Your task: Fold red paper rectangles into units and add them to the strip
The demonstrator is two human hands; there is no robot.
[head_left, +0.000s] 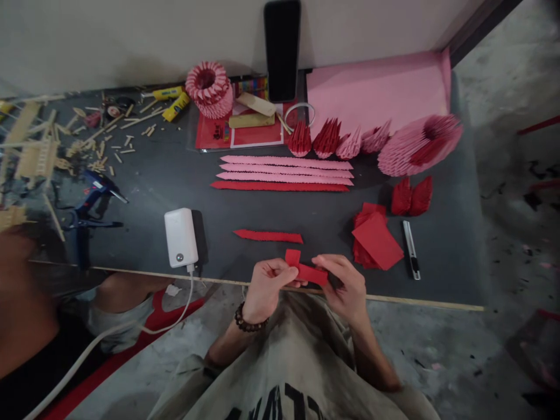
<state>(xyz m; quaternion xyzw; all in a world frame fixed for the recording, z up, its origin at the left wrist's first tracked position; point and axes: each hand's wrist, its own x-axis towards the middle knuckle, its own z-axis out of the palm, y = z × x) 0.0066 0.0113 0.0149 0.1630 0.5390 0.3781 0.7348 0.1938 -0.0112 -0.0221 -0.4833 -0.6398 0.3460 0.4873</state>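
Observation:
A folded red paper piece [311, 273] is held near the table's front edge, with one flap upright and a longer arm pointing right. My left hand [270, 284] pinches its left part between thumb and fingers. At the paper's right end, my right hand [345, 284] has its thumb and fingers closed around the tip. Just beyond my hands lies a short row of joined red folded pieces [271, 236]. To the right, a stack of red paper rectangles [377, 238] lies beside a box cutter [411, 251].
Joined strips [286, 172], pink and red, lie behind. Folded-paper bundles [417, 146] and a pink sheet [376, 87] fill the back right. A phone [282, 52] leans on the wall. Left are a cabled power bank [181, 236], a glue gun [94, 192] and a person's arm [21, 297].

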